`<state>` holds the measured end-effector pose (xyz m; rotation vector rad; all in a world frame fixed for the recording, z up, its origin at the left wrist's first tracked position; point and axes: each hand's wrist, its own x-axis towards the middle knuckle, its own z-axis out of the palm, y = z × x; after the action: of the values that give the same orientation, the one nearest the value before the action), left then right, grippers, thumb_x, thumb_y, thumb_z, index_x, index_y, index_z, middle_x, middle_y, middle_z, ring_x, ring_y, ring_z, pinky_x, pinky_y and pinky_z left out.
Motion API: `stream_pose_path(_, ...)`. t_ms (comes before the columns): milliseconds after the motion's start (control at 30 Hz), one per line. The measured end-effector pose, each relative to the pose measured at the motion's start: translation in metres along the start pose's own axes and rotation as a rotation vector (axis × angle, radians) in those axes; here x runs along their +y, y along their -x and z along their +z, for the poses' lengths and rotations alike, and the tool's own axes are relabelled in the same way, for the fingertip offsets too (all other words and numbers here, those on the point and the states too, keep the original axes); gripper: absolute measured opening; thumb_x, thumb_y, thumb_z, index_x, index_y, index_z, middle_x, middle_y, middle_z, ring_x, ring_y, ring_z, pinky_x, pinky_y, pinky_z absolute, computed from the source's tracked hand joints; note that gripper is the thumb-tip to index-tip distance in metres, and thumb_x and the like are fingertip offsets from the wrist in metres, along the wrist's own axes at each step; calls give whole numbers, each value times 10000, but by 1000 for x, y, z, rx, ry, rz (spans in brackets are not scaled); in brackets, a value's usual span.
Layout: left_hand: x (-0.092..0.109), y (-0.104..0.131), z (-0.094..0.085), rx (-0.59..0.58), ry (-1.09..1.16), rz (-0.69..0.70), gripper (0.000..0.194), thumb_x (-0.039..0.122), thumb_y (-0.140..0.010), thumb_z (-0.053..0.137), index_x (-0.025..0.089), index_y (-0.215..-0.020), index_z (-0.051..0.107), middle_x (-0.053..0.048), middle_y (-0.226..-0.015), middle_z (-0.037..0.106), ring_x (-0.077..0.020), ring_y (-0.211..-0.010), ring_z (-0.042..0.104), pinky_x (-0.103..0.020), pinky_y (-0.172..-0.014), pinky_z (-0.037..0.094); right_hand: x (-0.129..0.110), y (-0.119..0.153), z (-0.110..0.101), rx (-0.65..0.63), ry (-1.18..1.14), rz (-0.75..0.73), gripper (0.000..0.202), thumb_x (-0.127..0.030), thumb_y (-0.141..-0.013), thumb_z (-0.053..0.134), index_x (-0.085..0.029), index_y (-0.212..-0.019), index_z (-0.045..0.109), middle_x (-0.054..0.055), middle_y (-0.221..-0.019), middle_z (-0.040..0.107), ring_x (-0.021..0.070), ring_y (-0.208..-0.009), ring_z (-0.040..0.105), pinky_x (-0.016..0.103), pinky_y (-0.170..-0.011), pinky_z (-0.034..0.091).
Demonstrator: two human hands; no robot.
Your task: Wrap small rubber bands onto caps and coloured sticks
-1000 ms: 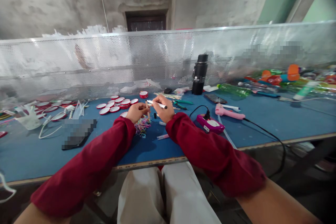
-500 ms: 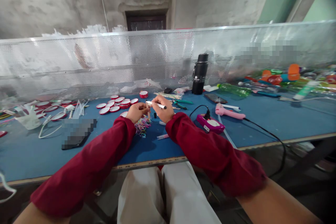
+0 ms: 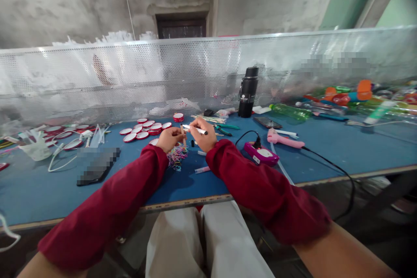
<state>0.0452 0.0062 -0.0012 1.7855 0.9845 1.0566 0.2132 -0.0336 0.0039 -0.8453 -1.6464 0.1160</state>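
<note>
My left hand (image 3: 170,138) pinches a thin, flat wooden stick (image 3: 183,135) upright between thumb and fingers, and its top end looks dark. Closed around a white marker with black ends (image 3: 198,130), my right hand (image 3: 206,137) points the marker's tip at the upper part of the stick. Whether tip and stick touch is too small to tell. Under my left hand lies a pile of colourful rubber bands (image 3: 177,157). A small black cap (image 3: 192,143) is on the table between my hands.
Red-rimmed round lids (image 3: 142,134) lie behind my left hand. A phone (image 3: 98,167) is at the left. On the right are a purple power strip (image 3: 261,153), a pink glue gun (image 3: 286,140) with its cord and a black bottle (image 3: 248,93). Perforated metal panels edge the table's back.
The marker has shifted slightly to the right, and more of the stick's dark upper end shows. My arms stay nearly in place.
</note>
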Motion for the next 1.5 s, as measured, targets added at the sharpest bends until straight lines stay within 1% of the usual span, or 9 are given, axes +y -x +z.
stream_pose_path(267, 1, 2, 1, 7, 11, -8, 332, 399, -677, 743, 148, -878, 663, -43, -757, 693, -134, -638, 641, -210, -508, 430, 1, 1, 1, -3, 16, 11, 101, -279, -862, 514, -223, -790, 556, -17, -693, 601, 138, -613, 530, 272, -589, 376)
stream_pose_path(433, 5, 3, 3, 13, 5, -8, 330, 408, -660, 754, 148, -838, 659, -30, -712, 675, -129, -619, 627, -210, -501, 424, 0, 1, 2, -42, 5, 8, 107, -287, -868, 509, -224, -797, 559, -17, -701, 607, 136, -612, 535, 271, -583, 379)
stream_pose_path(600, 2, 1, 1, 5, 8, -2, 321, 389, -683, 739, 154, -889, 666, -42, -763, 694, -132, -645, 645, -208, -510, 432, 1, 0, 1, 0, -1, 14, 104, -290, -868, 511, -223, -803, 559, -14, -714, 608, 142, -636, 547, 274, -605, 393)
stream_pose_path(767, 0, 0, 0, -1, 16, 5, 316, 391, -689, 734, 150, -879, 659, -44, -755, 693, -134, -635, 645, -209, -503, 427, 1, 0, 1, -10, 4, 17, 103, -282, -865, 511, -223, -792, 553, -14, -705, 605, 141, -631, 544, 273, -601, 388)
stream_pose_path(1000, 0, 1, 2, 5, 7, -4, 360, 432, -662, 753, 149, -865, 658, -42, -749, 694, -135, -632, 640, -210, -507, 425, 0, 2, 3, -22, -9, 17, 110, -295, -867, 509, -221, -800, 556, -15, -706, 608, 137, -615, 534, 271, -588, 384)
stream_pose_path(1233, 1, 1, 1, 2, 27, -1, 323, 395, -674, 748, 147, -862, 662, -40, -731, 690, -132, -616, 637, -212, -502, 427, 0, 1, 2, -17, 12, 18, 105, -288, -863, 510, -225, -798, 562, -14, -705, 608, 139, -613, 527, 274, -588, 380)
stream_pose_path(1500, 2, 0, 0, 10, 26, -5, 342, 404, -679, 739, 149, -897, 673, -63, -810, 713, -145, -650, 651, -220, -513, 433, 2, 0, -1, 19, 64, 29, 94, -271, -849, 517, -226, -780, 562, -17, -674, 585, 142, -605, 505, 271, -577, 361)
